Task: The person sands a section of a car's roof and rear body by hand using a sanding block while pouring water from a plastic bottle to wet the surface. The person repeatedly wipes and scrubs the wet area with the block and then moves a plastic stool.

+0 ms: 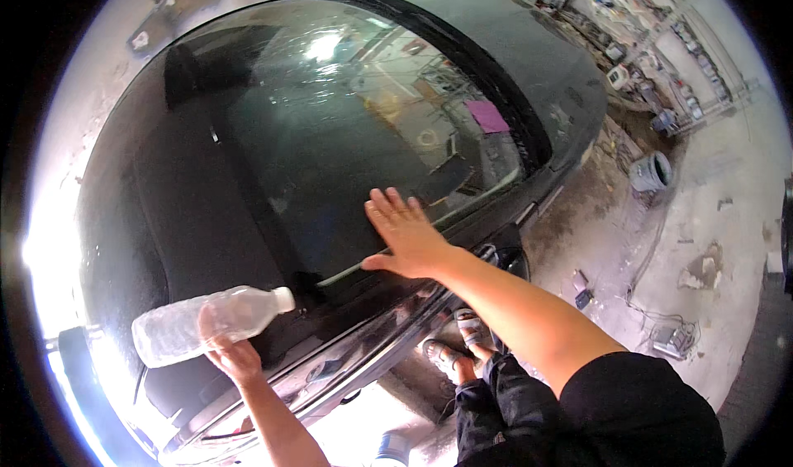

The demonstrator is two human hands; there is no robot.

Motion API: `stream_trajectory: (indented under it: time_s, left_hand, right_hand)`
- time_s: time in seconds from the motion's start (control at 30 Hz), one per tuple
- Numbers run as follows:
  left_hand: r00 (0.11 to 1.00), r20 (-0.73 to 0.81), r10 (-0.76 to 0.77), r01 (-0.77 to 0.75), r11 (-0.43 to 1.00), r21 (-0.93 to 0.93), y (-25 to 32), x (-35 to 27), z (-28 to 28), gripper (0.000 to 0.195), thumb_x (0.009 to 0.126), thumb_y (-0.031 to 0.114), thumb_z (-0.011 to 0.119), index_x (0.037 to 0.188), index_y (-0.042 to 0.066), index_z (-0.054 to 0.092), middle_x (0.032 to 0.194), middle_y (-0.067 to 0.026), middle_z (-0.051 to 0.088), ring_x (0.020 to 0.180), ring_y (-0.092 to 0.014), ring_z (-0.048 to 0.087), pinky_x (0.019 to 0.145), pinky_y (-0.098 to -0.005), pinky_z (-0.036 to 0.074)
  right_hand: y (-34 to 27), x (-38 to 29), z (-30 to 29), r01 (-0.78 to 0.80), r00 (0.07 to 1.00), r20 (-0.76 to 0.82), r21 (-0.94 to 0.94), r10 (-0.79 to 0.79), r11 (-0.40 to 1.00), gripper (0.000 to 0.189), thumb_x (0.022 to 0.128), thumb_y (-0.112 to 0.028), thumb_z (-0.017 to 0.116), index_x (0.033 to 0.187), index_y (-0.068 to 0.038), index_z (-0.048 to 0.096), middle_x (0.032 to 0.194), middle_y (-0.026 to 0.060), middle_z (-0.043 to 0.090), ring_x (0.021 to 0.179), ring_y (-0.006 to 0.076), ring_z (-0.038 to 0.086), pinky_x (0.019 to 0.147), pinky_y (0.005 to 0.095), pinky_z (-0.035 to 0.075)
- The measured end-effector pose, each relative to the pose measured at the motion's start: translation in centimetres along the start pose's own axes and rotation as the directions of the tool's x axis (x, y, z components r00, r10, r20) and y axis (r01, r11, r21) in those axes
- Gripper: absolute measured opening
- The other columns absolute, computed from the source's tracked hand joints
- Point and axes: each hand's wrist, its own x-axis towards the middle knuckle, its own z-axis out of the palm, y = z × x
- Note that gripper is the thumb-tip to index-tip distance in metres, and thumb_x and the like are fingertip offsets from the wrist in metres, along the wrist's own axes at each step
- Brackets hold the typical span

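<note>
My left hand [232,355] is closed around a clear plastic bottle [186,324] with a white cap. The bottle lies nearly on its side over the dark car's roof, cap end towards the glass. My right hand [406,237] is spread flat, palm down, at the near side edge of the car's windshield [310,138]. Its fingers are apart and hold nothing; whether the whole palm touches the glass I cannot tell. The windshield looks wet and streaky, with bright light reflected in it. A purple square [486,117] shows near its lower edge, on or behind the glass.
The grey hood [526,51] extends beyond the black cowl [446,33]. A side mirror [513,256] juts out below my right forearm. A bucket [650,172], cables and a metal box [674,340] are on the floor at right. Cluttered shelves [650,51] stand behind.
</note>
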Motion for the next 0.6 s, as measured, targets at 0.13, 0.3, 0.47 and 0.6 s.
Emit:
stream_trajectory:
  time_s: [0.13,0.3,0.47,0.6]
  left_hand:
    - [0.995,0.095,-0.035,0.032,0.999,0.028,0.6,1.4,1.0,0.085,0.084,0.061,0.058,0.136,-0.004,0.039,0.133,-0.0183,0.048,0.124,-0.031,0.047,0.107,-0.0460,0.036]
    - [0.994,0.091,-0.067,0.069,0.997,-0.019,1.0,1.7,1.5,0.082,0.085,0.059,0.058,0.136,-0.003,0.039,0.133,-0.0173,0.047,0.124,-0.030,0.046,0.106,-0.0458,0.037]
    - [0.996,0.073,-0.050,0.049,0.999,0.013,1.0,1.5,0.6,0.083,0.086,0.060,0.056,0.138,-0.002,0.035,0.133,-0.0168,0.045,0.125,-0.030,0.045,0.105,-0.0468,0.039]
    - [0.995,0.073,-0.070,0.072,0.997,-0.025,1.1,1.4,0.2,0.079,0.088,0.056,0.056,0.138,-0.002,0.037,0.138,-0.0167,0.045,0.128,-0.029,0.043,0.108,-0.0451,0.033]
  right_hand:
    - [-4.9,1.9,0.7,0.178,0.984,-0.047,0.077,-0.175,0.981,0.089,0.082,-0.060,0.056,0.147,-0.007,0.027,0.156,0.0172,0.015,0.145,0.0323,0.010,0.116,0.0485,0.010]
    - [1.6,-0.2,-0.3,0.165,0.980,-0.125,0.063,-0.157,0.984,0.076,0.081,-0.049,0.064,0.141,-0.008,0.039,0.152,0.0169,0.026,0.143,0.0314,0.018,0.115,0.0446,0.019]
    - [7.4,-4.6,-2.9,0.179,0.887,-0.452,0.154,-0.092,0.972,0.022,0.080,-0.019,0.070,0.096,-0.006,0.061,0.107,0.0118,0.063,0.096,0.0282,0.063,0.077,0.0352,0.052]
    - [12.0,-4.2,-5.9,-0.254,0.626,-0.667,0.316,0.404,0.914,0.028,0.082,-0.023,0.068,0.101,-0.006,0.058,0.091,0.0120,0.056,0.076,0.0261,0.056,0.072,0.0379,0.048]
